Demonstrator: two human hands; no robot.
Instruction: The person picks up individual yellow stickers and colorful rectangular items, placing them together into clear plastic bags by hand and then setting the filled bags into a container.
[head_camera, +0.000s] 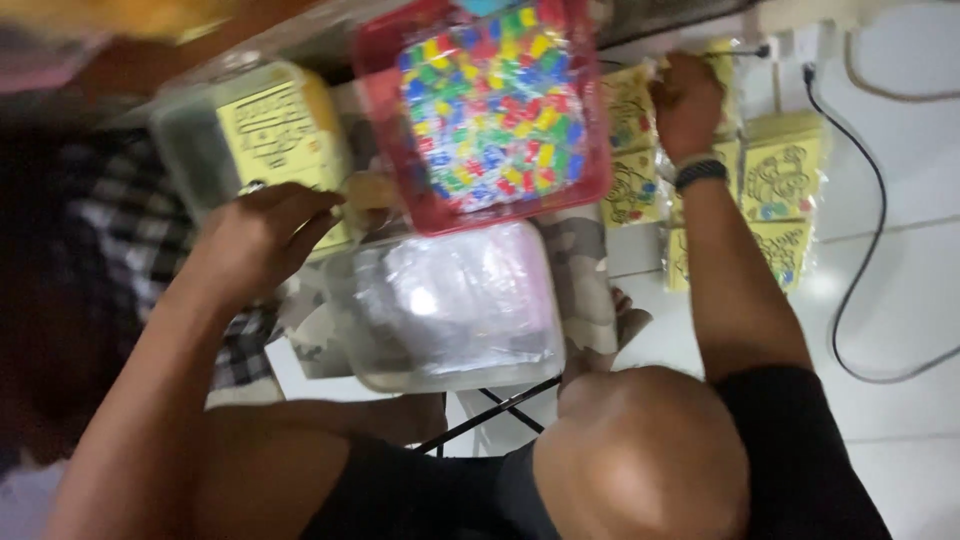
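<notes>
While blurred, one red tray (380, 70), two clear tubs (450, 370), perhaps six yellow packets (782, 180)

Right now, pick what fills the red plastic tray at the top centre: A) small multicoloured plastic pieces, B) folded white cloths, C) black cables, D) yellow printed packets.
A: the red plastic tray holds a dense heap of small multicoloured plastic pieces in red, blue, green and yellow; the yellow printed packets lie outside it, by the right hand.
</notes>
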